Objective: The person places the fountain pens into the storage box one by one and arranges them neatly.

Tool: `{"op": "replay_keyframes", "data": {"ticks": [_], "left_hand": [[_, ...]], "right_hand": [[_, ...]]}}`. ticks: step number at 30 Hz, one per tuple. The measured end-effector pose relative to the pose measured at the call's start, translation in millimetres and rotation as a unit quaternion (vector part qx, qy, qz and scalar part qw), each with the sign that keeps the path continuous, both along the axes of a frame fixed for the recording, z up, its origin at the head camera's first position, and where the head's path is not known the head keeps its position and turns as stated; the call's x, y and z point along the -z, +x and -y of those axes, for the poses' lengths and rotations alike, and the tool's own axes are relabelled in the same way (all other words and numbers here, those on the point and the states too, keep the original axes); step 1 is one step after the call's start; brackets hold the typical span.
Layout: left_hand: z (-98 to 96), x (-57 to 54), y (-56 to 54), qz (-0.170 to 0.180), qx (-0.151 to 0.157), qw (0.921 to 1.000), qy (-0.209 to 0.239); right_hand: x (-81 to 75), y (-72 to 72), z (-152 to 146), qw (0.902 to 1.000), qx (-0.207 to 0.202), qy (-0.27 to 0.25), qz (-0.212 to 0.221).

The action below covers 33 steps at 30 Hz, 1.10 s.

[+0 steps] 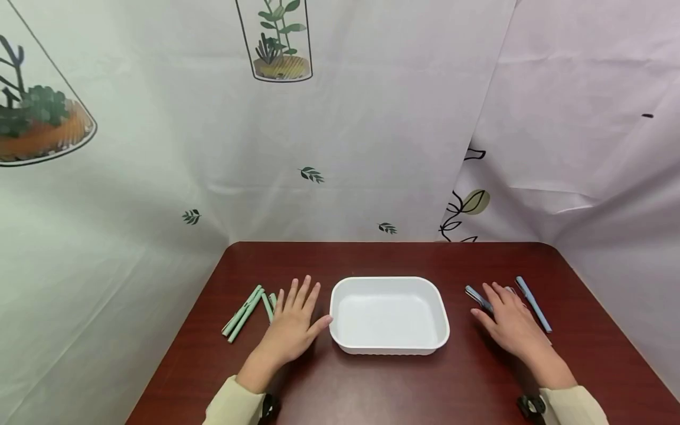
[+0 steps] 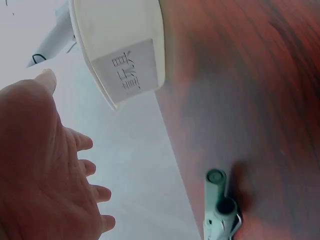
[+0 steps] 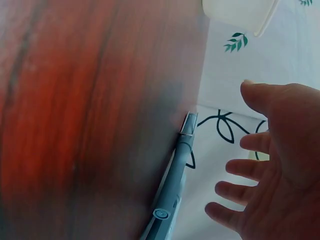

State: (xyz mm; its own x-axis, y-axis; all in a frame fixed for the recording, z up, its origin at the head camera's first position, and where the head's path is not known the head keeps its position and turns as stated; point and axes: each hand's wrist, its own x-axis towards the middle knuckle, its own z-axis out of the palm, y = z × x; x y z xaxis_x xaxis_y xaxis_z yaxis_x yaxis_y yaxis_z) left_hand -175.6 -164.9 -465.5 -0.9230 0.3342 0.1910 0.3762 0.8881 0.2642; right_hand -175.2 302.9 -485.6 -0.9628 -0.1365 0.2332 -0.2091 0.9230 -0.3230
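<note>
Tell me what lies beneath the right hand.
Blue pens show partly below the right hand. In the head view, the hand covers the rest of them, so their exact number cannot be told.

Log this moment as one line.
left hand: empty, by green pens | right hand: empty, by blue pens | tray: between hands

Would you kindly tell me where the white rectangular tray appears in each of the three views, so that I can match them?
Head: white rectangular tray, below the middle, slightly right of centre.
Left wrist: at the top, left of centre, cut off by the upper edge.
Right wrist: at the top edge, right of centre, only partly in the picture.
Shared landmark: the red-brown tabletop, visible in all three.
</note>
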Motion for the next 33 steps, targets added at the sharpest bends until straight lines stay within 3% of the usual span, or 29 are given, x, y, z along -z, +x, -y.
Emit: {"op": "replay_keyframes", "data": {"ticks": [7, 13, 19, 33], "left_hand": [[-12.8, -2.5, 0.5, -0.005, 0.029, 0.9995, 0.013], [-20.8, -0.3, 1.8, 0.010, 0.038, 0.9992, -0.001], [-29.5, 1.7, 1.7, 0.004, 0.050, 0.9987, 0.005], [-42.3, 6.0, 1.8, 0.055, 0.056, 0.9969, -0.011]], "right_hand": [[-2.6, -0.4, -4, 0.9995, 0.005, -0.009, 0.030], [-0.2, -3.5, -5, 0.9991, 0.004, -0.001, 0.043], [-2.6, -6.4, -5, 0.9987, 0.015, 0.008, 0.049], [1.5, -12.4, -9, 0.9978, 0.020, 0.012, 0.062]]}}
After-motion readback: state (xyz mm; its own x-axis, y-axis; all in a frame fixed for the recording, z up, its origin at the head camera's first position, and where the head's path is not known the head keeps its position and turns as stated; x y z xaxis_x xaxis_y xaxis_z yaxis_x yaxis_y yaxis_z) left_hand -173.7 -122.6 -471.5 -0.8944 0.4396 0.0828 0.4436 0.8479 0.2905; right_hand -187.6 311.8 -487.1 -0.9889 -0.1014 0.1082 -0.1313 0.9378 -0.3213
